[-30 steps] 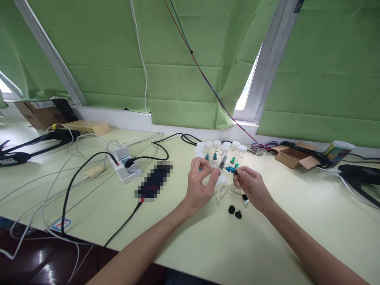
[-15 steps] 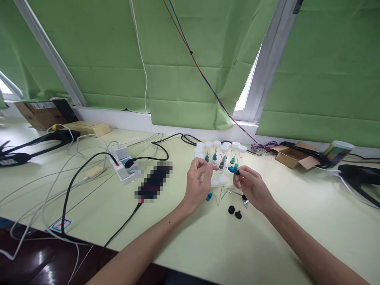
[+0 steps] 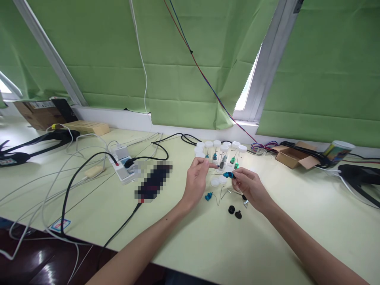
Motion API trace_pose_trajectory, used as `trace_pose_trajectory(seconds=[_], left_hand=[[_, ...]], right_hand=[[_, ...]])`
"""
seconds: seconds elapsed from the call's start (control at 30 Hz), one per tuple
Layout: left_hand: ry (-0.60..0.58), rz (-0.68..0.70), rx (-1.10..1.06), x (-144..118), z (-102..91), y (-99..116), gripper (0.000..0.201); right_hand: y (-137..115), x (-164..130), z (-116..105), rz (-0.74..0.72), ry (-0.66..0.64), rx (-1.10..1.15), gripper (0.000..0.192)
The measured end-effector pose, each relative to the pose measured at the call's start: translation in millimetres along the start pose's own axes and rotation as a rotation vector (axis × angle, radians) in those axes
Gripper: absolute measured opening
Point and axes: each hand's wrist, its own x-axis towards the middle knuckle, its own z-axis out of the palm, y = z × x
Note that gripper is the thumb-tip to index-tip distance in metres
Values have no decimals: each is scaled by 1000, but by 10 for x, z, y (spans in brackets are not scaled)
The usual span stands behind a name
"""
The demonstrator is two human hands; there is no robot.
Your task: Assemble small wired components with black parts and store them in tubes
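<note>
The left hand (image 3: 197,179) and the right hand (image 3: 248,187) meet above the pale green table (image 3: 208,245), just in front of a group of small clear vials with white caps (image 3: 221,152). This group is the landmark here. The right hand grasps a small blue knob (image 3: 228,174) between thumb and fingertips, and holds it in the air just in front of the vials. The left hand is pinched with thumb and forefinger close to the vials; it seems to hold a thin thing that reaches toward the blue knob, but this thing is too fine to see clearly. In front of the vials, two loose white caps (image 3: 218,181) lie on the table between the hands. A little more forward, below the left hand, lies a second blue knob (image 3: 208,196), and beside it a bent thin wire (image 3: 221,194). Two black knobs (image 3: 234,211) lie still more forward, under the right wrist. To the left of the vials there is a white power strip (image 3: 122,166) with a black cable (image 3: 77,178). To the right of the vials stands an open cardboard box (image 3: 292,157).
</note>
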Motion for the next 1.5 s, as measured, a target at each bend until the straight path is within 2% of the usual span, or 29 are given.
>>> trace_pose_trajectory(seconds=[0.43, 0.73, 1.03, 1.5], left_hand=[[-15, 38, 52, -12, 13, 16, 39], [-19, 1, 86, -29, 25, 6, 40], [-16, 5, 101, -27, 39, 36, 45], [3, -40, -10, -29, 61, -29, 50]], right_hand=[[-10, 16, 8, -11, 103, -16, 25], [-34, 8, 17, -34, 131, 31, 24], [-17, 15, -17, -55, 83, 132, 17], [-57, -10, -5, -72, -25, 145, 16]])
